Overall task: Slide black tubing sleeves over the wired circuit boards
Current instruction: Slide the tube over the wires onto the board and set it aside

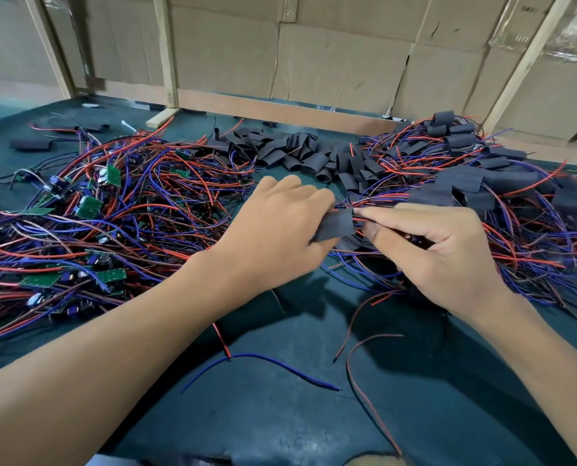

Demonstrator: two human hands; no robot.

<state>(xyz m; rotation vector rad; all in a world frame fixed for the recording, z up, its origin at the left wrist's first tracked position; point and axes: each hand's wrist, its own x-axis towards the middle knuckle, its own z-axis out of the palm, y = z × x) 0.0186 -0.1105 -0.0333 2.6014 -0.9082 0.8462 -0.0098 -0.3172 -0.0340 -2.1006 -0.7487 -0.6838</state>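
Observation:
My left hand (280, 227) grips a flat black tubing sleeve (336, 227) at the middle of the table. My right hand (442, 257) holds a wired circuit board, mostly hidden in my fingers, and pinches its red and blue wires (357, 215) at the sleeve's right opening. A pile of empty black sleeves (300, 153) lies behind my hands. Bare green circuit boards (112, 174) with tangled wires fill the left side. Sleeved boards (462, 178) are heaped on the right.
The work surface is a dark green mat (280, 415). Loose red and blue wires (263, 359) lie near the front. Cardboard panels (341, 62) and wooden posts (167, 52) wall off the back edge. A lone sleeve (29, 144) lies far left.

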